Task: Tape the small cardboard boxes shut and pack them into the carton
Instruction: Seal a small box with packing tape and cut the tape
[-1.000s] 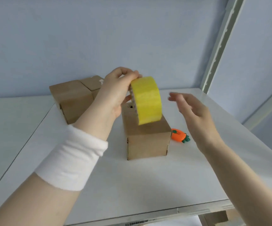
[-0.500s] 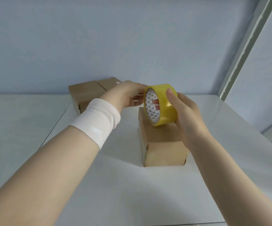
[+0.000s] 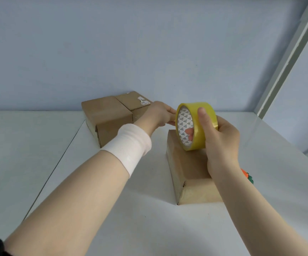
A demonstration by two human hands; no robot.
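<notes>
Yellow tape roll point(image 3: 192, 108) gripped by right hand point(image 3: 221, 139).

One head-worn view looks forward and down, close over the white table point(image 3: 140, 228), seemingly wide-angle.

I count: cardboard boxes point(image 3: 188, 163) point(image 3: 105, 115) point(image 3: 132, 100) 3 | tape roll point(image 3: 203, 126) 1 | my hands point(image 3: 158, 115) point(image 3: 221, 137) 2 | wristband point(image 3: 129, 146) 1 | orange-green toy point(image 3: 247, 175) 1, partly hidden behind my wrist

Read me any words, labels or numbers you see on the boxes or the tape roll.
White sticker on the far box: dark print, too small and blurred to read.
Tape roll: only a triangle pattern inside the core, no words.
Near box: no text visible.
</notes>
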